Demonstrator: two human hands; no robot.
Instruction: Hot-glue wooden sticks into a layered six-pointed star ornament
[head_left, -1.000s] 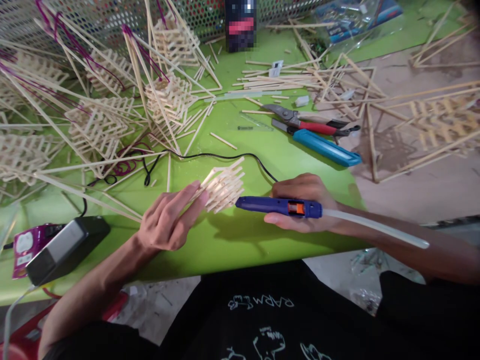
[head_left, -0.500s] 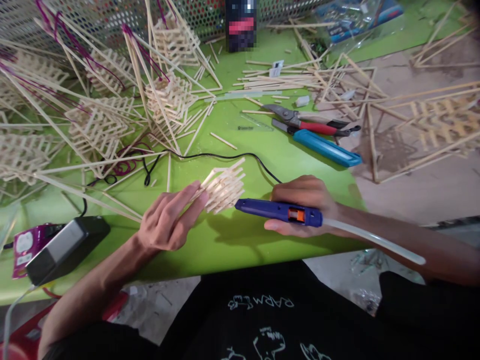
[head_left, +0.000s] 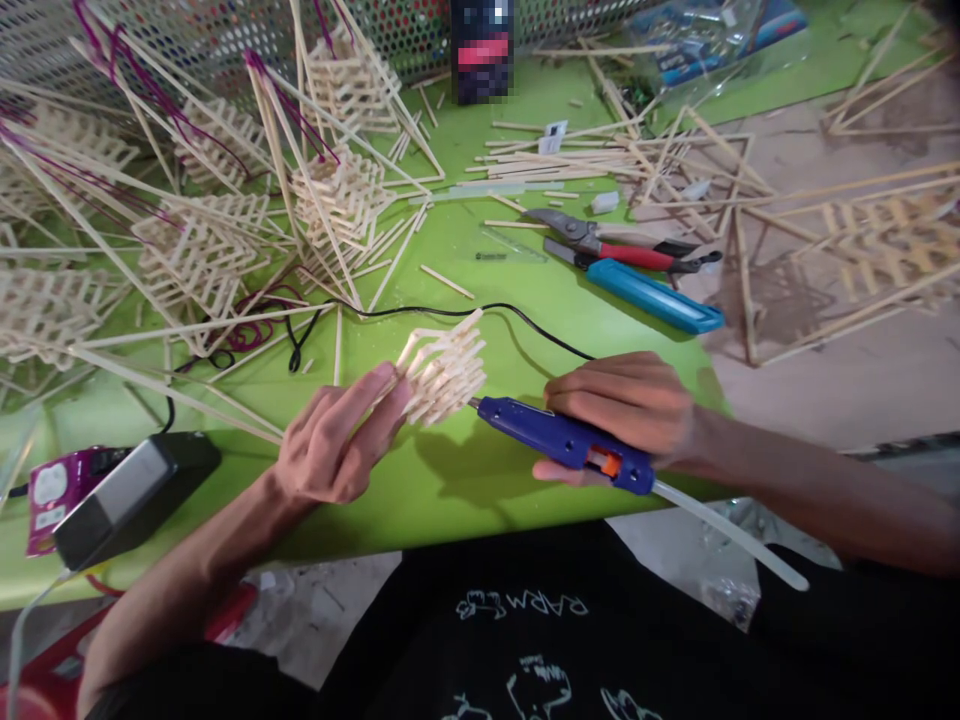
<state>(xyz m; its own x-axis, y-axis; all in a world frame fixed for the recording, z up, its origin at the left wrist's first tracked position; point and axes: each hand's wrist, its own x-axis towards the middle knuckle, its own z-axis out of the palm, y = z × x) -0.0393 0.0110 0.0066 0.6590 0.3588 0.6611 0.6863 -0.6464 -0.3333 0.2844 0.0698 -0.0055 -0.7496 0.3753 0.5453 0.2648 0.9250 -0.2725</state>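
My left hand (head_left: 341,435) pinches the left end of a small stacked lattice of pale wooden sticks (head_left: 448,370), lifted above the green table. Wrapped around a blue hot glue gun (head_left: 555,435) is my right hand (head_left: 619,405). The gun's metal nozzle points left, close to the lattice's lower right edge; whether they touch I cannot tell. From the gun's rear sticks out a long translucent glue stick (head_left: 731,535). A black cord (head_left: 517,318) runs from behind my right hand leftward over the table.
Several finished-looking stick structures with purple thread (head_left: 199,250) crowd the left. Pruning shears (head_left: 622,245) and a blue utility knife (head_left: 652,296) lie at the right, below loose sticks (head_left: 525,165). A black power adapter (head_left: 139,500) sits at the left edge of the green table (head_left: 345,530).
The glue gun has tilted, its rear end swinging down toward me, while its nozzle stays near the lattice. The lattice in my left hand has turned slightly.
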